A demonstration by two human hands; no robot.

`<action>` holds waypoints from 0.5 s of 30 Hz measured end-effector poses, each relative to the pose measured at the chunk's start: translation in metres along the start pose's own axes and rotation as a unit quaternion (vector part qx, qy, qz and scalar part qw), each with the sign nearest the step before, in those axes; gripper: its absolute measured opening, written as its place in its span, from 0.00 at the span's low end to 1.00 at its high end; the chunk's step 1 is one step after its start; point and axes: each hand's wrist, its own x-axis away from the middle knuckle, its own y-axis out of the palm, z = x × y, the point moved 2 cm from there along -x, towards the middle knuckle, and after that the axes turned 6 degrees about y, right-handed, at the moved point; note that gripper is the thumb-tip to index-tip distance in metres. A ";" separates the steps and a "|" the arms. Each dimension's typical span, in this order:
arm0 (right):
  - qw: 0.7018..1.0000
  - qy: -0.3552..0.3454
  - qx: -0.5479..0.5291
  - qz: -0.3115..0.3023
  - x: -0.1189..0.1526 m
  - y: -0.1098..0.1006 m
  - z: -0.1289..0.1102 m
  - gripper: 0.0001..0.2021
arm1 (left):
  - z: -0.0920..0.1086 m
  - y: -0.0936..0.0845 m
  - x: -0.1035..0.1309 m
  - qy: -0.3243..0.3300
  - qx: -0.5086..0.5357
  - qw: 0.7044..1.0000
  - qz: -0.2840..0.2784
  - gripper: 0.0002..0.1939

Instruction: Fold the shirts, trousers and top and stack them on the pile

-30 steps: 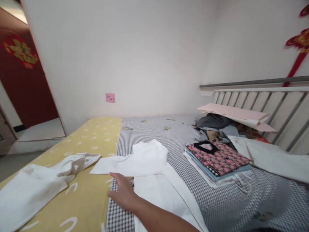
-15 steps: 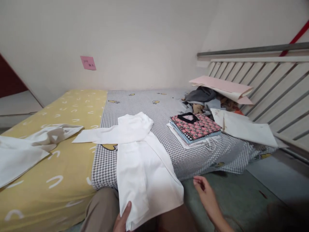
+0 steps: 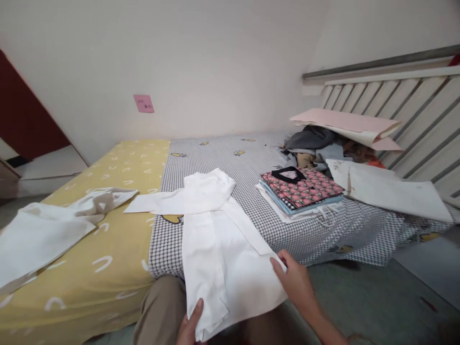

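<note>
A white long-sleeved shirt [image 3: 239, 258] lies over the bed's front edge, its lower part hanging toward my knees. One sleeve stretches left across the sheet, and the left side is folded inward in a long strip. My left hand [image 3: 190, 323] grips the bottom left corner, thumb on top of the cloth. At the shirt's right edge, my right hand [image 3: 293, 278] pinches the fabric between thumb and fingers. Another white garment [image 3: 53, 235] lies loosely spread on the yellow part of the bed at left.
A stack of folded clothes with a pink patterned shirt [image 3: 304, 187] on top sits right of the white shirt. Behind it are a heap of dark clothes [image 3: 309, 139], a pink folded sheet [image 3: 348, 120] and a white cloth bag [image 3: 391, 189]. A slatted headboard [image 3: 406, 103] stands at right.
My right hand has moved left and up from beside the shirt and taken hold of its right edge. The left hand keeps its grip. The view has shifted slightly left.
</note>
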 end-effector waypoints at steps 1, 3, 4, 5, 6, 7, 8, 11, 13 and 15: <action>1.000 -0.019 0.017 0.003 0.001 -0.008 -0.013 0.13 | 0.000 0.000 0.001 0.003 -0.001 1.000 -0.004 0.44; 0.997 -0.066 0.045 -0.009 0.006 -0.015 -0.041 0.13 | 0.000 0.001 0.003 0.014 -0.001 1.000 -0.016 0.42; 0.994 -0.093 0.054 -0.026 0.009 -0.015 -0.054 0.13 | -0.001 0.002 0.005 0.017 0.003 1.000 -0.017 0.42; 0.990 -0.117 0.063 -0.050 0.014 -0.011 -0.065 0.13 | -0.001 0.002 0.006 0.020 0.009 1.000 -0.018 0.41; 0.985 -0.133 0.075 -0.082 0.018 -0.006 -0.074 0.12 | -0.001 0.002 0.006 0.017 0.014 1.000 -0.022 0.40; 0.979 -0.139 0.092 -0.116 0.023 0.001 -0.080 0.10 | -0.002 0.002 0.007 0.011 0.018 0.999 -0.028 0.39; 0.972 -0.139 0.113 -0.151 0.026 0.008 -0.083 0.08 | -0.003 0.001 0.006 0.007 0.021 0.999 -0.034 0.39; 0.946 -0.125 0.167 -0.248 0.031 0.022 -0.082 0.06 | -0.007 0.000 0.002 0.015 0.026 0.999 -0.029 0.41; 0.933 -0.109 0.177 -0.295 0.028 0.020 -0.076 0.09 | -0.009 -0.002 -0.001 0.020 0.030 0.999 -0.015 0.44; 0.922 -0.087 0.168 -0.338 0.019 0.008 -0.071 0.09 | -0.012 -0.003 -0.004 0.013 0.034 0.999 -0.008 0.46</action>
